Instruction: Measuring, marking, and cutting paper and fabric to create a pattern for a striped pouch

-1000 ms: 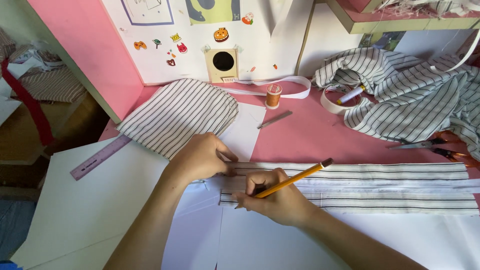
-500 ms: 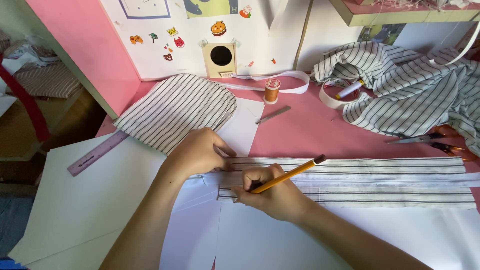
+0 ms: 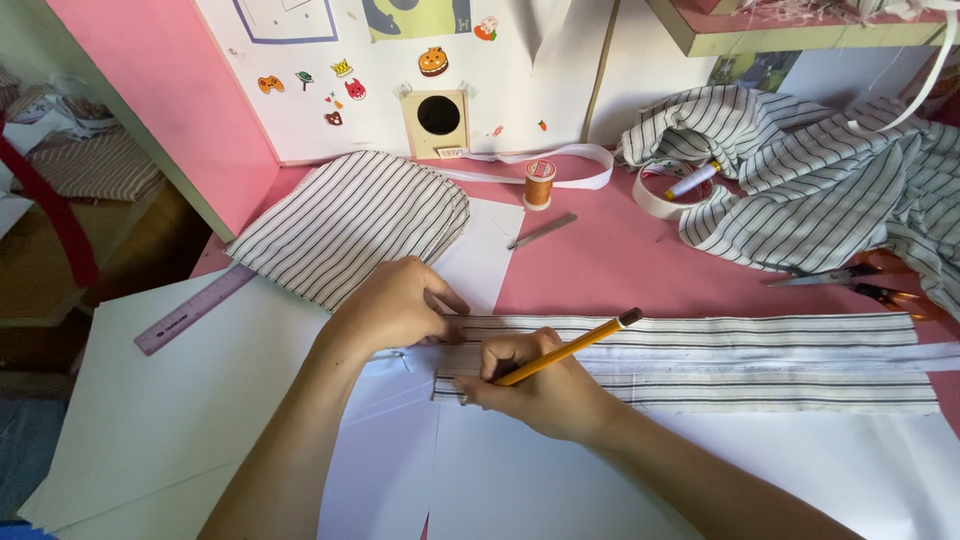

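Ruler [image 3: 195, 309]: purple; far left on white paper [image 3: 150, 420]; untouched
Left hand [image 3: 392, 308]: fingers curled, pressing flat on strip's left end
Right hand [image 3: 545, 385]: pinching yellow pencil [image 3: 570, 347]; tip at strip's left end
Striped fabric strip [image 3: 720, 362]: flat under both hands, running right
Progress: marking apparently just begun at left end; rest of length seemingly left

The long strip of striped white fabric [image 3: 760, 362] runs across the middle of the frame to its right edge, lying on the white paper sheets [image 3: 150, 420] that fill the lower frame. Above it, left of centre, lies the curved piece of striped fabric [image 3: 350, 222], with the purple plastic ruler [image 3: 195, 310] at its lower left. The orange spool of thread [image 3: 539, 183] stands at upper centre, and the heap of striped cloth [image 3: 800, 170] fills the upper right with the orange-handled scissors [image 3: 860, 280] below it.
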